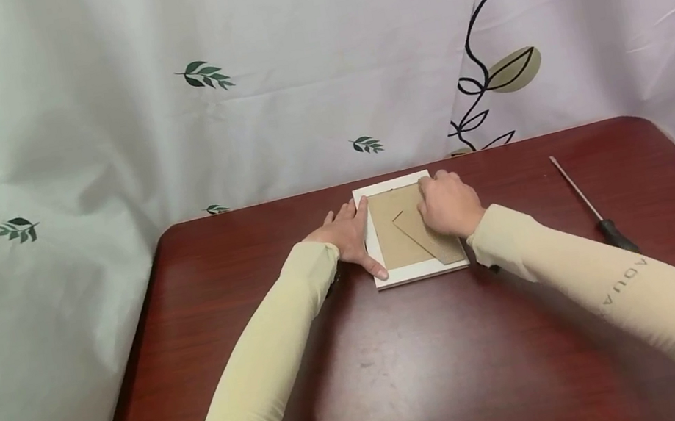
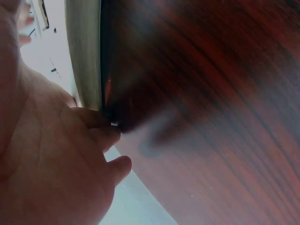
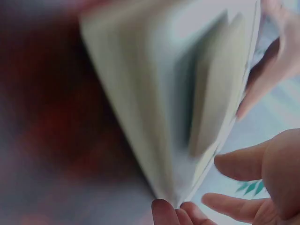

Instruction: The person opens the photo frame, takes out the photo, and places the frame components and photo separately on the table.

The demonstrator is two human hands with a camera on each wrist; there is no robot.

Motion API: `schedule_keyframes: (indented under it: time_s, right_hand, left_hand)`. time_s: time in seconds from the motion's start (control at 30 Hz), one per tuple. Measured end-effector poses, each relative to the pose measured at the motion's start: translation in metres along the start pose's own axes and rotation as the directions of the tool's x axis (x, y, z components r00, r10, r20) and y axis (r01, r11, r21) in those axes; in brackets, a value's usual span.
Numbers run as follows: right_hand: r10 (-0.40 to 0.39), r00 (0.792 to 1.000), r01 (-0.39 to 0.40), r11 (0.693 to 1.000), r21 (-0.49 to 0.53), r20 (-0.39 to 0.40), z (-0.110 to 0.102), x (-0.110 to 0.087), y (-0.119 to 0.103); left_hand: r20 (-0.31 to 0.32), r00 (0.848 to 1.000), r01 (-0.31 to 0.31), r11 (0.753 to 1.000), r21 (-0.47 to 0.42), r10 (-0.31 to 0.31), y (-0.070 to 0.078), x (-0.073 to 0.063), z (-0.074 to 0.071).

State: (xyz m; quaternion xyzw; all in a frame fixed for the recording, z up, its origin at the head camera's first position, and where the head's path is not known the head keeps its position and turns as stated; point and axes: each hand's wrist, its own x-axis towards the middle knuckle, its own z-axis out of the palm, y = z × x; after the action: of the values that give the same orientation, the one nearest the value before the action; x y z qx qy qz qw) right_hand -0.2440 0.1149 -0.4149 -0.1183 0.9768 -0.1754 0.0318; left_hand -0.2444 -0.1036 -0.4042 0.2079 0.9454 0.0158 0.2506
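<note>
A white picture frame lies face down near the table's back edge, its brown backing board and easel stand facing up. Spread along the frame's left side, my left hand rests its thumb on the near left corner and its index finger on the border. In the left wrist view other fingertips meet the frame's outer side. My right hand grips the right side near the far corner, fingers bent. The right wrist view shows its thumb by the backing and other fingertips at the frame's corner.
To the right lies a screwdriver with a black handle, its tip toward the back. A reddish-brown wooden table carries everything. Behind it hangs a pale curtain with leaf prints.
</note>
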Motion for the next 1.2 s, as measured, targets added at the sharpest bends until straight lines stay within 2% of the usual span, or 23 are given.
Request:
schedule_keyframes:
  time_s: [0.2,0.37,0.53,0.7,0.83,0.9,0.97,1.1,1.2]
  right_hand:
    - [0.078,0.997,-0.079,0.995,0.060,0.031,-0.012,0.028,0.011]
    - [0.089,0.995,-0.092,0.994,0.066,0.049,-0.017,0.041,0.015]
    - [0.103,0.991,-0.107,0.993,0.052,0.087,-0.017,0.048,0.019]
    - [0.078,0.992,-0.083,0.995,0.047,0.100,-0.018,0.053,0.019]
    - [0.033,0.990,-0.038,0.999,0.038,0.140,-0.020,0.057,0.019]
    - [0.012,0.986,-0.017,1.000,0.025,0.165,-0.021,0.059,0.018]
    - [-0.005,0.982,0.003,1.000,0.010,0.188,-0.022,0.062,0.019]
    - [-0.037,0.972,0.038,0.999,0.001,0.232,-0.022,0.066,0.017]
    - [-0.052,0.960,0.056,0.998,-0.007,0.276,-0.021,0.068,0.014]
  left_hand:
    - [0.020,1.000,-0.001,1.000,-0.001,0.001,0.004,-0.002,-0.002]
    - [0.035,0.999,-0.005,1.000,-0.005,0.005,0.006,-0.007,-0.003]
    - [0.035,0.999,-0.009,1.000,0.022,0.009,0.006,-0.018,-0.002]
    - [-0.028,0.998,-0.048,0.997,0.061,0.050,0.007,-0.035,0.003]
    - [-0.111,0.991,-0.062,0.986,0.158,0.080,0.014,-0.054,0.015]
    - [-0.166,0.983,-0.036,0.977,0.212,0.072,0.020,-0.065,0.025]
    - [-0.235,0.970,-0.005,0.965,0.263,0.069,0.027,-0.074,0.036]
    - [-0.372,0.922,0.033,0.933,0.359,0.111,0.035,-0.085,0.059]
    - [-0.445,0.882,0.051,0.908,0.415,0.154,0.037,-0.087,0.070]
